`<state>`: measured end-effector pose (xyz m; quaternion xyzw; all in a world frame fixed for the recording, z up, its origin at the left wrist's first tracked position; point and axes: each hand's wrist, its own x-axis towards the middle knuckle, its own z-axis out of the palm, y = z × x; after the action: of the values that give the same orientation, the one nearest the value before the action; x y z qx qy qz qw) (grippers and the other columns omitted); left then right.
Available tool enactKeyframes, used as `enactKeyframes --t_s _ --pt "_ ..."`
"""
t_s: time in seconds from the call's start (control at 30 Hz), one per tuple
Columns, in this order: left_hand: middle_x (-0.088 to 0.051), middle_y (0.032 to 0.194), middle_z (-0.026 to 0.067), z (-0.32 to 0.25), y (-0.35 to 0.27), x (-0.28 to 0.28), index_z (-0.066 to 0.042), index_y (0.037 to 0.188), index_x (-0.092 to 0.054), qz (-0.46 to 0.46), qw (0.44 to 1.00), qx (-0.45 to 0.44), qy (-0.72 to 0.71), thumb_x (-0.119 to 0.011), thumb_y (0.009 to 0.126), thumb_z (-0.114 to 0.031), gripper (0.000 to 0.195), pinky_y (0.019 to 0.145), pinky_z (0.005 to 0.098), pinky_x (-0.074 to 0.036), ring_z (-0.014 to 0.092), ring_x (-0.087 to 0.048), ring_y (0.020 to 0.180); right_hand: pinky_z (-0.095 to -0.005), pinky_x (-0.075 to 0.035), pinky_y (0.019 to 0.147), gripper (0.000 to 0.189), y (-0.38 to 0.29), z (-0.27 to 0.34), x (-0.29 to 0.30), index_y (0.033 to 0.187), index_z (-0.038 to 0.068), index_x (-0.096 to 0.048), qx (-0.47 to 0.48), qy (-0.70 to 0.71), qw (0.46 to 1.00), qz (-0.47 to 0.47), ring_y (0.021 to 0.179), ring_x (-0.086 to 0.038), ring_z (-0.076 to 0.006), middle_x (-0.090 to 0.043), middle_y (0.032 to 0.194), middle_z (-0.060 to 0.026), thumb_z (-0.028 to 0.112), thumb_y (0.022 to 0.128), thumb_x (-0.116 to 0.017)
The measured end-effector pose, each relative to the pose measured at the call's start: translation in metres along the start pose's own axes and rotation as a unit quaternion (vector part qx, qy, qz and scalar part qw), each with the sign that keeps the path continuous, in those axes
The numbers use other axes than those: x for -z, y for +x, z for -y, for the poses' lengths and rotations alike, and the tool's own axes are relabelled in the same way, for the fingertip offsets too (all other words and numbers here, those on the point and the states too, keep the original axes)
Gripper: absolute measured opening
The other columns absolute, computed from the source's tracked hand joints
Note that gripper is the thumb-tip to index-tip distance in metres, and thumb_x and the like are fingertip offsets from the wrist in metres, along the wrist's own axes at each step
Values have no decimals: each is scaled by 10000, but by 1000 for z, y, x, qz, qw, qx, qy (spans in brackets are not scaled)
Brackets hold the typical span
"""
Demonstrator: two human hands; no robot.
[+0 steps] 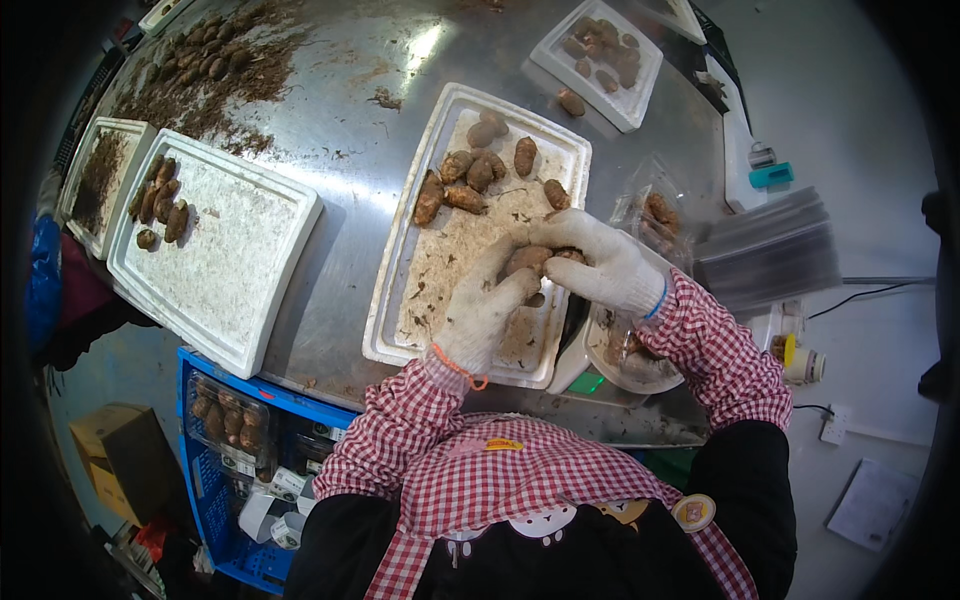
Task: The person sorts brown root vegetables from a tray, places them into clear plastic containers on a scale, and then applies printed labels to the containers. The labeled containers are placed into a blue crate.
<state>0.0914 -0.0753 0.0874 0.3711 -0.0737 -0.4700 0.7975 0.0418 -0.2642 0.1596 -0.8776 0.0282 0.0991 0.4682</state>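
Above the right side of a white foam tray point(390, 285), my left hand point(487, 300) and my right hand point(600, 262) meet, both in whitish knit gloves. Between the thumb and fingers of my left hand is a brown taro-like tuber point(529, 259). Another tuber point(571, 256) shows in the grasp of my right hand. Several more tubers point(480, 174) lie in the upper half of the tray, with bits of soil below them. Beside my right wrist, a clear plastic container point(637, 360) with tubers rests on a scale point(574, 375), partly covered by my sleeve.
Left stands another foam tray point(217, 300) with several tubers; a third point(645, 97) is upper right. Loose tubers and soil point(202, 64) cover the steel table's upper left. A blue crate point(196, 457) with packed containers stands below. Plastic bags or sheets point(772, 251) lie right, near an open clear container point(660, 217).
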Motion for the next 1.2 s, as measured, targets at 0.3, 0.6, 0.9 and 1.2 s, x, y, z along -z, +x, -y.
enactKeyframes --t_s 0.3,0.6,0.9,1.2 --pt "-595 1200 106 11 -6 -1 27 1420 -459 -14 997 21 -71 -583 932 -112 522 832 295 -529 162 -598 981 -379 -513 872 295 -3 12 -2 1143 -34 -676 105 -104 989 2 979 -626 -304 -619 1024 -164 67 866 -671" --pt "-626 1150 93 14 -7 -2 42 1396 -494 -53 996 62 -48 -531 878 -49 528 786 255 -513 121 -583 895 -405 -517 819 248 -4 12 -6 1102 -2 -675 102 -166 979 59 941 -624 -360 -609 969 -183 75 867 -660" --pt "-593 1267 147 18 -5 6 50 1485 -412 -8 993 55 -102 -490 799 29 691 863 269 -512 164 -600 1018 -273 -534 869 327 -9 4 1 1202 6 -677 -122 31 992 23 1009 -649 -139 -677 1106 -87 150 908 -684" --pt "-583 1339 142 12 -8 -5 52 1482 -418 6 996 63 -64 -538 909 -51 594 930 281 -492 163 -583 1107 -263 -541 843 349 -17 -6 1 1241 19 -671 -149 126 981 9 981 -647 -116 -680 1134 -83 171 927 -666"
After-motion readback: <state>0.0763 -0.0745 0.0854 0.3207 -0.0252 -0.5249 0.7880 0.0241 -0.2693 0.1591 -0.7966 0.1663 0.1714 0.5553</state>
